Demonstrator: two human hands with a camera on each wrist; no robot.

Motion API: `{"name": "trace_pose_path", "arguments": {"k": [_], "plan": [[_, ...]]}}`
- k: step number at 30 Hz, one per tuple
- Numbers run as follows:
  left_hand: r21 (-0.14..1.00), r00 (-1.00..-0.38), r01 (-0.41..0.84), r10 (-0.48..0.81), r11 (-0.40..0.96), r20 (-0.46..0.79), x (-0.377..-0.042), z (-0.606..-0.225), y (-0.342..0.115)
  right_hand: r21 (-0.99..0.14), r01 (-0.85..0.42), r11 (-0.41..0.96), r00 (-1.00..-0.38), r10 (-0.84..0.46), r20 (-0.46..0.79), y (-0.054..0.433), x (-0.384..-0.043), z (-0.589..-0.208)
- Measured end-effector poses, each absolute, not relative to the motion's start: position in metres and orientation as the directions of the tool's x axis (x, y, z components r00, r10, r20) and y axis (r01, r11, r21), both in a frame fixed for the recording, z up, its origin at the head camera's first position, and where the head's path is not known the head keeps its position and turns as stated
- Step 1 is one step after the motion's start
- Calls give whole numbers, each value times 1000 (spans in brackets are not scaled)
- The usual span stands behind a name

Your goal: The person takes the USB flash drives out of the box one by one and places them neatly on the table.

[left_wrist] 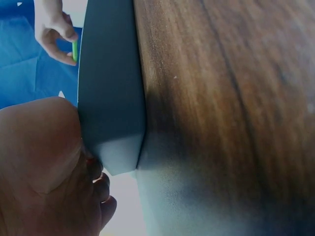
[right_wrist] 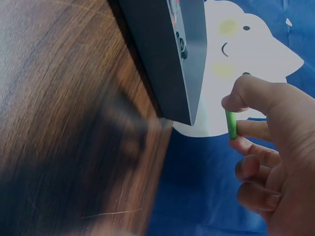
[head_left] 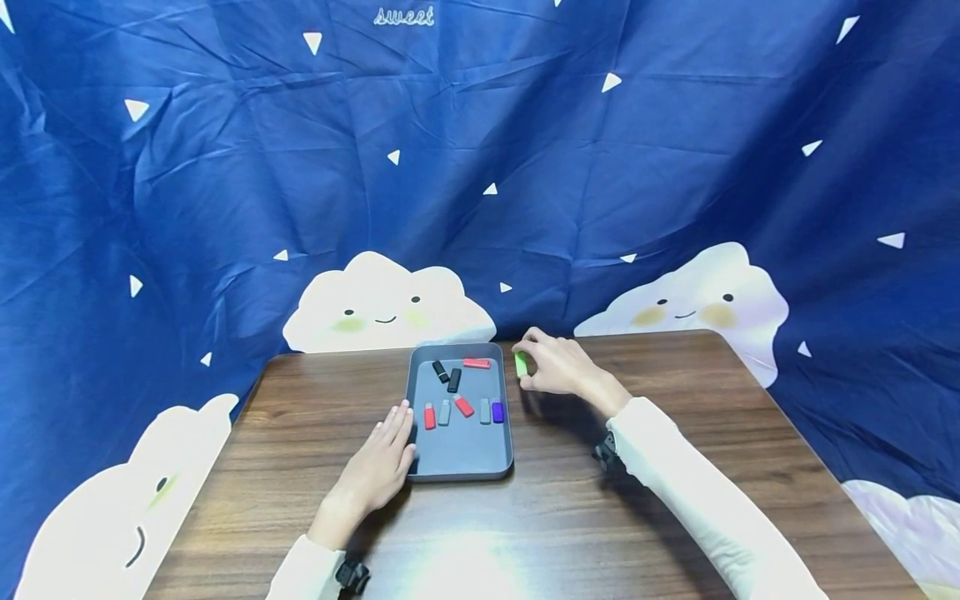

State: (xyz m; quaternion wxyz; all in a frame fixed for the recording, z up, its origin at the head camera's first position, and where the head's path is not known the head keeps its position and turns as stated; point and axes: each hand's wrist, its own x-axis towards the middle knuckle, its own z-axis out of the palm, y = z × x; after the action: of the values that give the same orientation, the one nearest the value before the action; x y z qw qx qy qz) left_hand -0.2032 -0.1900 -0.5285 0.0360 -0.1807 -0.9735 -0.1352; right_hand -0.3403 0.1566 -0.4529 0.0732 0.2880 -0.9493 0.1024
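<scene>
A grey tray (head_left: 459, 454) lies on the table with several USB flash drives in it: red (head_left: 476, 363), black (head_left: 454, 381), grey (head_left: 485, 412) and purple (head_left: 498, 412). My right hand (head_left: 558, 367) pinches a green USB flash drive (head_left: 521, 365) between thumb and fingers, just outside the tray's right rim near its far corner. In the right wrist view the green drive (right_wrist: 231, 124) is seen edge-on, above the table. My left hand (head_left: 381, 458), fingers straight, rests against the tray's left rim. The left wrist view shows its palm (left_wrist: 42, 157) beside the tray wall (left_wrist: 110, 93).
The brown wooden table (head_left: 300, 433) reaches back to a blue curtain (head_left: 480, 125) printed with white clouds and triangles. Each wrist wears a small black camera, such as the one on the left (head_left: 352, 575). Light glares off the table's front.
</scene>
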Motion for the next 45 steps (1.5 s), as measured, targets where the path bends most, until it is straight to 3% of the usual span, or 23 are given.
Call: {"name": "trace_pose_path", "arguments": {"k": [45], "plan": [[286, -927, 375, 354, 882, 125, -204, -526, -190, -248, -425, 871, -901, -432, 27, 169, -394, -488]]}}
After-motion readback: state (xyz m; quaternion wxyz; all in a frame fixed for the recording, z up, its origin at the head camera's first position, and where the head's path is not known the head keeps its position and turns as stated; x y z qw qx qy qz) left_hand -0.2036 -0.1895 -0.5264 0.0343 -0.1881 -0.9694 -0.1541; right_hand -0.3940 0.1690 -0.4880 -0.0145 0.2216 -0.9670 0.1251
